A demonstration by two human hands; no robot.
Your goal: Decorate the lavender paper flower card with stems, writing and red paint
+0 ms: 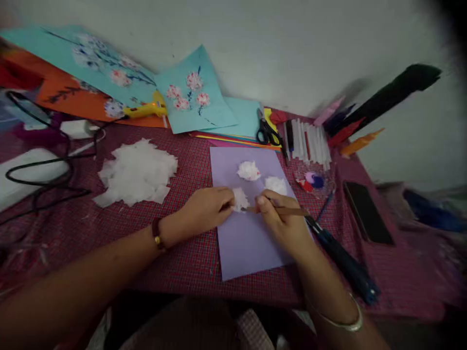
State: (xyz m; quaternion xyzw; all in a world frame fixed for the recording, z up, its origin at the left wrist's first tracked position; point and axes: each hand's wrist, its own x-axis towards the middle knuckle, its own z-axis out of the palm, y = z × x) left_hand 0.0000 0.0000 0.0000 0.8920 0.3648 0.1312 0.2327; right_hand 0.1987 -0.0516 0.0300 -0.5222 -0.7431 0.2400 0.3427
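Observation:
A purple sheet (pixel 251 248) lies in front of me with white tissue-paper puffs on it. My left hand (pixel 209 209) is closed in a pinch at the edge of the lower-left tissue puff (pixel 240 198); its fingertips seem to hold a bit of the white tissue. My right hand (pixel 280 218) grips a thin brown stick (pixel 294 211), its dark tip touching that same puff. Higher up is another tissue puff (pixel 248 170) with reddish specks. A third tissue puff (pixel 276 185) is partly covered by my right hand.
Left lies a pile of white tissue pieces (pixel 136 172); behind it, a yellow glue gun (pixel 146 110) and black cable (pixel 69 158). Flowered turquoise cards (pixel 197 97) lean on the wall. Scissors (pixel 268 132), a paint dish (pixel 314 181), a dark blue tool (pixel 345 262) and a phone (pixel 368 212) are rightward.

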